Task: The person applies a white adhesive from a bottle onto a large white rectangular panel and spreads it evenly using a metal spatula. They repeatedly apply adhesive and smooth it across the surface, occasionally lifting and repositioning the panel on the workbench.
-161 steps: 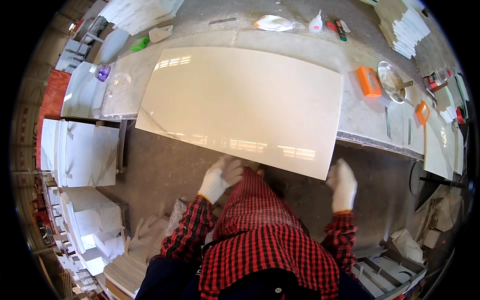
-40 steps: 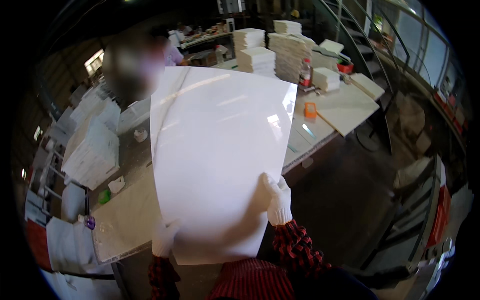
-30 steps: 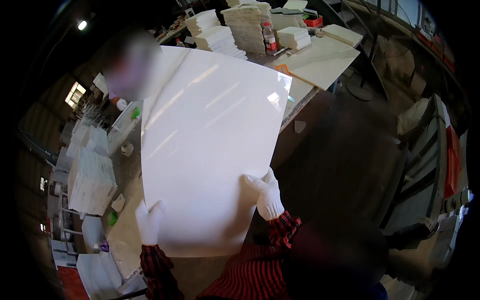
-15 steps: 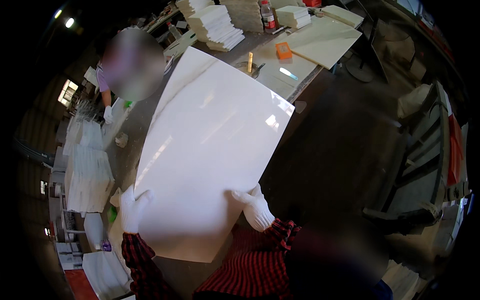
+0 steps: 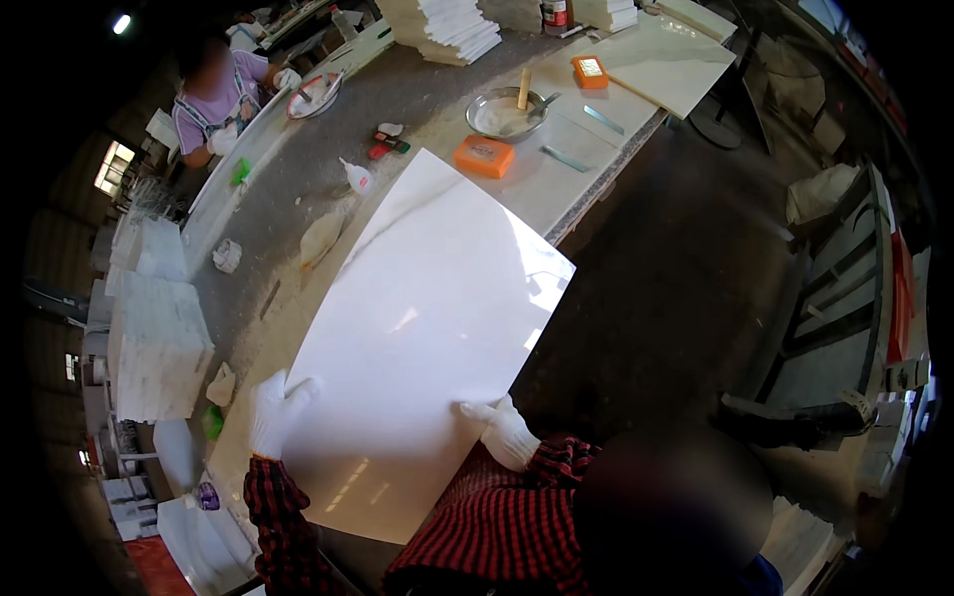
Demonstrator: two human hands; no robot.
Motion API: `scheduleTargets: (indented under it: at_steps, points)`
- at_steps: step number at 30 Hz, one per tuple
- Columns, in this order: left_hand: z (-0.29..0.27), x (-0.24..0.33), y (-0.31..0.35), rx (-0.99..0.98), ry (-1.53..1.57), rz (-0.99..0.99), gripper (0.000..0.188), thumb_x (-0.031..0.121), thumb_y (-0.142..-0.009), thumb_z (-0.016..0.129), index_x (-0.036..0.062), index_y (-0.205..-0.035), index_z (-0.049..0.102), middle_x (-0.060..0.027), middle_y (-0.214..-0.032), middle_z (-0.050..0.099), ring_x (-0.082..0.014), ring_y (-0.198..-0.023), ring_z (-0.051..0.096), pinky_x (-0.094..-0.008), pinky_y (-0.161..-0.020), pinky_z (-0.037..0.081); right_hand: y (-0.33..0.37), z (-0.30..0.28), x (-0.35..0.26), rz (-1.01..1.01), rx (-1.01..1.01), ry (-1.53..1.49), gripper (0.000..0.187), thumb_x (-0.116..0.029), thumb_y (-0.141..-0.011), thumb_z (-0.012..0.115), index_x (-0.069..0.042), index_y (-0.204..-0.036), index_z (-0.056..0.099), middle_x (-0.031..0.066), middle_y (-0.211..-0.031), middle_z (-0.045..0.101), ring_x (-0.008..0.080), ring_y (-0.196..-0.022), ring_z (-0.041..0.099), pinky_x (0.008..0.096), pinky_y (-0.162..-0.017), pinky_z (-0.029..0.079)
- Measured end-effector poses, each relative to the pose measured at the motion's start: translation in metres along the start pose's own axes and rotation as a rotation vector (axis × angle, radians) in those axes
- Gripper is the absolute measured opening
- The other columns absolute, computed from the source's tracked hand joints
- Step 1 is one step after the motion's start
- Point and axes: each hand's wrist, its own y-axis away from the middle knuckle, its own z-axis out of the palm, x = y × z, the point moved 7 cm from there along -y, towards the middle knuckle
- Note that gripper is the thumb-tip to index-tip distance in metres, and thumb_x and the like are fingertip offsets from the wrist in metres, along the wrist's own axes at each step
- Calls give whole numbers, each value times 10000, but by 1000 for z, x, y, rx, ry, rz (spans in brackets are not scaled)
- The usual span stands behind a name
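Note:
A large glossy white tile slab (image 5: pixel 417 318) with faint grey veining is held in front of me by both hands. Its surface shows bright reflections. My left hand (image 5: pixel 278 412), in a white knit glove, grips the left edge with the thumb over the face. On the right edge my gloved right hand (image 5: pixel 505 433) does the same, thumb on top. The fingers behind the slab are hidden. The slab's near end reaches down by my striped red-and-black clothing, and its left side overlaps the workbench (image 5: pixel 288 238).
Past the slab's far end sit an orange box (image 5: pixel 484 156), a metal bowl (image 5: pixel 507 114) of white powder or paste, and thin blades (image 5: pixel 563 158). White tile stacks (image 5: pixel 159 343) stand left. A gloved co-worker (image 5: pixel 224 94) is across the bench. A metal rack (image 5: pixel 835 318) stands right.
The slab's far end has come lower and nearer, uncovering the bowl, an orange box and small items on the bench. Both hands keep their hold on its edges.

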Motion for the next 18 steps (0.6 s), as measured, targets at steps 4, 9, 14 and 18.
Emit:
scheduleTargets:
  at_steps: [4, 9, 14, 18]
  points:
    - [2, -8, -14, -18, 26, -2, 412, 312, -893, 764, -68, -1043, 710, -137, -815, 739, -161, -721, 671, -356, -678, 533, -13, -2, 10, 13, -20, 23, 768, -58, -878, 824, 87, -1478, 366, 183, -1306, 635, 284, -1210, 634, 433, -1075, 514]
    - [11, -43, -35, -65, 39, -14, 416, 314, -895, 764, -69, -1052, 718, -145, -822, 745, -157, -732, 684, -347, -683, 538, -25, -8, 24, 67, 39, 51, 776, -80, -892, 822, 80, -1481, 341, 180, -1319, 611, 276, -1212, 629, 423, -1067, 518]
    - [25, -68, -48, -116, 50, -37, 392, 285, -900, 766, -70, -1060, 720, -151, -839, 749, -136, -742, 677, -337, -680, 536, -30, -21, 31, 131, 68, 129, 843, -203, -889, 847, 60, -1500, 328, 158, -1401, 563, 273, -1274, 587, 413, -1072, 504]
    - [35, -80, -52, -101, 215, 4, 364, 266, -914, 758, -65, -1063, 722, -119, -863, 759, -125, -752, 668, -329, -687, 536, -21, -26, 26, 109, 99, 315, 708, -186, -944, 771, 18, -1507, 394, 154, -1400, 602, 269, -1304, 590, 412, -1085, 504]
